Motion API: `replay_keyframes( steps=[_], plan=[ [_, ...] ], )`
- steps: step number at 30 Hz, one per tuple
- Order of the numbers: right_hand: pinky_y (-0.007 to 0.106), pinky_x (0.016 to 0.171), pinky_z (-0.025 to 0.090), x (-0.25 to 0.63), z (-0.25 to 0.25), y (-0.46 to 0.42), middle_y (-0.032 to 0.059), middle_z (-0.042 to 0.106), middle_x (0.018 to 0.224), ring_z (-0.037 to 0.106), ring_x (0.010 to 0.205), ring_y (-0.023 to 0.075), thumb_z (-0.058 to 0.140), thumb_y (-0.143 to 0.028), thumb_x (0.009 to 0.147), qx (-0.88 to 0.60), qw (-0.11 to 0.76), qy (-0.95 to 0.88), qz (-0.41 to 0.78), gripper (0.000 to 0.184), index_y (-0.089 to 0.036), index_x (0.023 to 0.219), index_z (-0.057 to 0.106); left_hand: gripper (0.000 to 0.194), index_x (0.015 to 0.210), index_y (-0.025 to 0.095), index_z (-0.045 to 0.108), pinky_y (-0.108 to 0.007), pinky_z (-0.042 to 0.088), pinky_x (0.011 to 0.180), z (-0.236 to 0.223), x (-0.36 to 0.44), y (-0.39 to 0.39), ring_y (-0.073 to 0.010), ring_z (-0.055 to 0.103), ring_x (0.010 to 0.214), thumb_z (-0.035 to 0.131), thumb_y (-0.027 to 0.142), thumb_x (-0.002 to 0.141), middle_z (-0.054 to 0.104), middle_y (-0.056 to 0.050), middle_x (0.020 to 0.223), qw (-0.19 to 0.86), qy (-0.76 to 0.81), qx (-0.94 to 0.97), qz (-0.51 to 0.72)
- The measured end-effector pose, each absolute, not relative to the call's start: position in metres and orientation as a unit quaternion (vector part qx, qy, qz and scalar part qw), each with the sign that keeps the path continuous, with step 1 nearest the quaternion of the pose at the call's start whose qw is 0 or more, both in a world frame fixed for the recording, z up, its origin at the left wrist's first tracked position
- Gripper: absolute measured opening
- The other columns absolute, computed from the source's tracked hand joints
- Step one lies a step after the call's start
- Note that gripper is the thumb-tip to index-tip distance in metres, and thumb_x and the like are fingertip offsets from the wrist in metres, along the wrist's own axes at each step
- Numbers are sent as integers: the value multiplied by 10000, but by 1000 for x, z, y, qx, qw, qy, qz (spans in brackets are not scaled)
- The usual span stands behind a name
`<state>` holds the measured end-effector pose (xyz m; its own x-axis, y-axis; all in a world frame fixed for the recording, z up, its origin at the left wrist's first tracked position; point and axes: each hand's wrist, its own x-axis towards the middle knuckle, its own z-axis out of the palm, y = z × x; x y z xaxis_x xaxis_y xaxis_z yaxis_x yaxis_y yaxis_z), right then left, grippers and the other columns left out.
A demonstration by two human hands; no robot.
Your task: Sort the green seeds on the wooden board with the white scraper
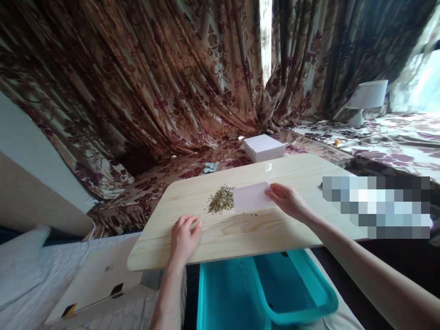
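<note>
A heap of small green and brown seed-like bits [222, 199] lies on the pale wood-grain tabletop [288, 233]. My right hand [282, 198] pinches the right end of a thin white rectangular card [252, 197]. The card's left edge meets the right side of the heap, and a few stray bits lie just below the card. Resting on the board to the lower left of the heap, my left hand [185, 234] has loosely bent fingers with the thumb apart and holds nothing that I can see.
Two turquoise plastic tubs [227, 293] stand below the table's near edge. Behind the table are a white box [264, 145] and a small light-blue cloth item [210, 167]. A white lamp [369, 98] stands far right. A pale flat carton [99, 275] lies at lower left.
</note>
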<state>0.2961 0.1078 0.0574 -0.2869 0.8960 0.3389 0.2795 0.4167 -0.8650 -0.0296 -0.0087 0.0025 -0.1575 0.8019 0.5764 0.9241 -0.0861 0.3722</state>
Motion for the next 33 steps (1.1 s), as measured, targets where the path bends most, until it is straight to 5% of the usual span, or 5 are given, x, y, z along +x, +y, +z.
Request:
replay_keyframes(
  steps=[16,33],
  plan=[
    [250,513,376,294,62,107,-10,520,582,474,570,132,539,-472,762,-408,439,-713,363,310,-197,621,511,257,919,224,651,-393,451,921,1,-29,-8,-242,582,976,488,408,845,610,-64,990,89,-675,-638,-360],
    [253,549,338,335,82,92,-18,506,633,438,590,112,586,-517,735,-385,265,-734,494,365,-153,755,592,266,913,226,658,-383,459,911,0,-31,-7,-240,592,951,491,418,838,610,-66,983,86,-676,-638,-358]
  ],
)
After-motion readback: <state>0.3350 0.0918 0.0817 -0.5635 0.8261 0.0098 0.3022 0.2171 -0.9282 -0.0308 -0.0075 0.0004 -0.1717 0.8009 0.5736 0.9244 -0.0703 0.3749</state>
